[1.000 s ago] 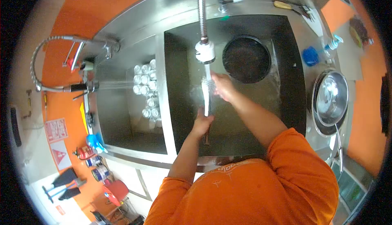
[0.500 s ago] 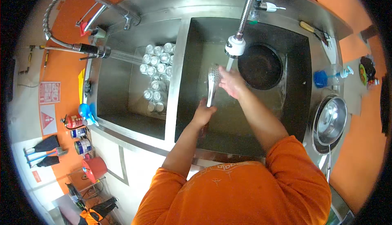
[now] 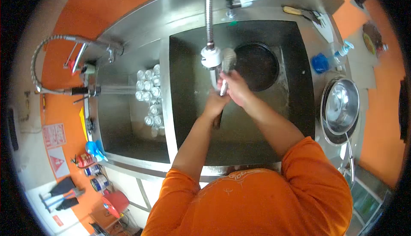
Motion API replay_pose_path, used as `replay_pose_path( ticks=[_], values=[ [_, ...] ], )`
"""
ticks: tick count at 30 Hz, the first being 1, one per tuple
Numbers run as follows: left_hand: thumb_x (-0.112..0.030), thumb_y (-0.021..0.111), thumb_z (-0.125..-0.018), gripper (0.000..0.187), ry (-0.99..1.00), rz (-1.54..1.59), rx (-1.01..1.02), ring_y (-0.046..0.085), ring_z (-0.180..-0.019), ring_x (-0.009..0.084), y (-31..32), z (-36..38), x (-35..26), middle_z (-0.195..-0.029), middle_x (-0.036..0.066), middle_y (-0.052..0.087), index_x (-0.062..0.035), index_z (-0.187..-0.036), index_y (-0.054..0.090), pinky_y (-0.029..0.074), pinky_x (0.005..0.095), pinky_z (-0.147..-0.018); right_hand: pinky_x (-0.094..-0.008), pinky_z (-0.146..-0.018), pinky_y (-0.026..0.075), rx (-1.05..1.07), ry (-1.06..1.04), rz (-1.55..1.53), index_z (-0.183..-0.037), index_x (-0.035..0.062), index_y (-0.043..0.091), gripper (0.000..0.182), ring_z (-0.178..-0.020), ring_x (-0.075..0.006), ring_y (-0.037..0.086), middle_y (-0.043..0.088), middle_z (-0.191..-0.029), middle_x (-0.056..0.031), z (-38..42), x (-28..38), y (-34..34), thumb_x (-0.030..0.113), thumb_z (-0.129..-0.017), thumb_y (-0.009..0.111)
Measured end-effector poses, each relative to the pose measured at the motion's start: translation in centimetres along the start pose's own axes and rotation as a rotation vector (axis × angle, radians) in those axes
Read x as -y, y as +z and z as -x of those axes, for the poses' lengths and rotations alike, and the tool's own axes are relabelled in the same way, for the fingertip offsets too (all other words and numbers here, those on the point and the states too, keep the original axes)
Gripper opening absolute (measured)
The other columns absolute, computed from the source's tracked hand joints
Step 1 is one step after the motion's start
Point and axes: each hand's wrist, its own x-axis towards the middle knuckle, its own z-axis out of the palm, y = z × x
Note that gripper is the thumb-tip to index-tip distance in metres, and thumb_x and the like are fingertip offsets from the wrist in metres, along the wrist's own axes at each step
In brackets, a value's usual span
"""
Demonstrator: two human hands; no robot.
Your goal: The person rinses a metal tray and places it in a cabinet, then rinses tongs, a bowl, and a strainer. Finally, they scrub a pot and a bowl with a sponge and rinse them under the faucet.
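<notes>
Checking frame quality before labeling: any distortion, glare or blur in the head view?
Head view: strong fisheye, black corners, sink edges bowed; glare on the steel bowl; both hands and the slotted spoon soft under the running faucet.

We count two sink basins [image 3: 299, 65], two spray faucets [image 3: 212, 56], one dark pan [image 3: 257, 67], one slotted spoon [image 3: 228, 60], one soap bottle [image 3: 338, 52], plus about fifteen cans [image 3: 147, 90].

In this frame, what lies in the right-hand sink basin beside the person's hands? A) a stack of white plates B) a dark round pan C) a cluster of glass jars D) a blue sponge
B: a dark round pan sits in the right basin just past the right hand and left hand, which hold a slotted utensil under the spray head.
</notes>
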Motion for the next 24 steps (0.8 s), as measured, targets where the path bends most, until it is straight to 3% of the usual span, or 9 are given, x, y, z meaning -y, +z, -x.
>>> replay_pose_path(
  ticks=[2,3,5,8,11,12,16,20,24],
  values=[
    [-0.028,0.067,-0.064,0.073,0.126,-0.212,-0.144,0.056,-0.089,0.0279,0.6,-0.7,-2.2,-0.107,0.018,0.052,-0.0068,-0.124,0.032,0.044,0.0356,-0.075,-0.0272,-0.05,0.038,-0.24,-0.031,-0.187,-0.084,0.0099,0.045,0.022,-0.054,-0.0104,0.042,0.043,-0.064,0.001,-0.1,1.8,0.3,0.024,-0.078,0.061],
    [-0.023,0.07,-0.062,0.082,0.2,-0.375,-0.176,0.056,-0.081,0.0222,0.2,-0.2,-5.5,-0.098,0.013,0.055,-0.0026,-0.128,0.026,0.045,0.0311,-0.071,-0.0267,-0.05,0.037,-0.235,-0.089,-0.231,-0.082,0.0105,0.045,0.021,-0.052,-0.01,0.042,0.043,-0.062,0.0013,-0.2,2.8,0.3,0.024,-0.078,0.061],
    [-0.022,0.07,-0.062,0.081,0.317,-0.358,-0.238,0.057,-0.079,0.0228,0.3,-2.1,-5.0,-0.094,0.012,0.056,-0.0044,-0.128,0.027,0.046,0.0317,-0.071,-0.0259,-0.048,0.035,-0.223,-0.196,-0.314,-0.077,0.0118,0.045,0.02,-0.05,-0.0091,0.041,0.043,-0.058,0.002,-0.8,4.8,0.3,0.024,-0.077,0.061],
    [-0.02,0.07,-0.063,0.074,0.205,-0.396,-0.193,0.057,-0.076,0.0201,-1.2,-2.6,-5.0,-0.085,0.008,0.057,-0.0048,-0.125,0.033,0.046,0.0303,-0.069,-0.0244,-0.047,0.031,-0.174,-0.336,-0.283,-0.072,0.0136,0.045,0.015,-0.043,-0.0087,0.037,0.037,-0.049,0.0031,-1.7,7.5,0.7,0.023,-0.078,0.056],
    [-0.024,0.07,-0.065,0.05,0.097,-0.266,-0.245,0.057,-0.07,0.0183,-1.3,0.0,-5.5,-0.077,0.006,0.058,-0.0041,-0.107,0.051,0.045,0.0317,-0.067,-0.0254,-0.043,0.03,-0.143,-0.357,-0.251,-0.072,0.0136,0.045,0.012,-0.041,-0.009,0.035,0.035,-0.046,0.0029,-2.0,8.0,1.1,0.022,-0.077,0.053],
    [-0.024,0.07,-0.065,0.05,0.122,-0.154,-0.224,0.055,-0.067,0.0157,-1.3,-0.7,-1.6,-0.074,0.006,0.057,-0.0031,-0.107,0.051,0.045,0.0299,-0.065,-0.0256,-0.043,0.029,-0.147,-0.329,-0.242,-0.072,0.0136,0.045,0.012,-0.04,-0.0092,0.034,0.035,-0.046,0.0027,-1.9,7.3,1.0,0.021,-0.077,0.053],
    [-0.024,0.07,-0.067,0.053,-0.095,-0.287,-0.125,0.056,-0.07,0.015,-1.4,3.1,-0.4,-0.078,0.006,0.058,-0.0023,-0.11,0.05,0.044,0.0283,-0.068,-0.0266,-0.04,0.028,-0.178,-0.176,-0.247,-0.075,0.0127,0.045,0.013,-0.038,-0.0103,0.033,0.036,-0.047,0.0018,-1.1,3.4,-0.1,0.023,-0.077,0.052],
    [-0.024,0.061,-0.077,0.043,-0.185,0.429,0.294,0.054,-0.074,0.0137,-2.6,5.6,2.3,-0.09,0.003,0.057,-0.005,-0.114,0.048,0.042,0.0257,-0.067,-0.0273,-0.039,0.028,-0.132,-0.036,-0.264,-0.074,0.0115,0.043,0.019,-0.037,-0.011,0.031,0.037,-0.048,0.0002,-0.1,-0.4,-1.8,0.029,-0.076,0.048],
    [-0.034,0.058,-0.078,0.05,-0.36,0.539,0.45,0.053,-0.075,0.0134,-2.6,7.8,1.0,-0.092,0.005,0.056,-0.0045,-0.117,0.046,0.042,0.0256,-0.066,-0.0294,-0.045,0.036,-0.144,0.015,-0.316,-0.083,0.0096,0.048,0.028,-0.051,-0.0147,0.045,0.047,-0.058,-0.0055,0.5,-4.0,-3.6,0.036,-0.076,0.046]
  ],
)
